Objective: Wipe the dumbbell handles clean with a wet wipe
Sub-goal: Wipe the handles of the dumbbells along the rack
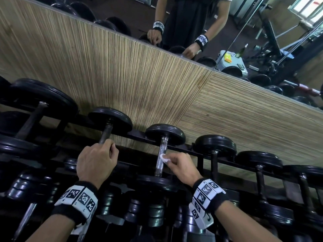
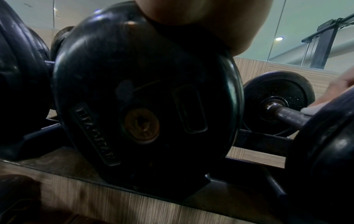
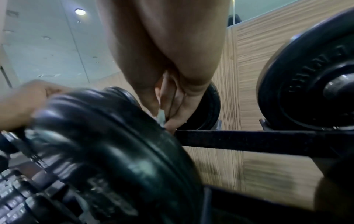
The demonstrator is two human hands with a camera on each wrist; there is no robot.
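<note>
Wristbands nearest. Right hand point(image 1: 181, 167) pinches wet wipe point(image 1: 164, 157) against bright dumbbell handle point(image 1: 161, 158); left hand point(image 1: 97, 163) grips neighbouring handle point(image 1: 105, 131). Advice: wrap wipe around, stroke full length.

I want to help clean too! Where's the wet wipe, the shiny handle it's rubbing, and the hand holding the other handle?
wet wipe point(image 1: 164, 157), head view, its white bunched middle.
shiny handle point(image 1: 163, 143), head view, bare upper shaft.
left hand point(image 1: 95, 163), head view, its back.

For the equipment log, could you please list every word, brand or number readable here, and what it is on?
None can be read with confidence.
Dumbbell plate: raised lettering, too dark to read.
Second plate: raised lettering round the hub, blurred.
Wristbands: square code patterns, no words.
</note>
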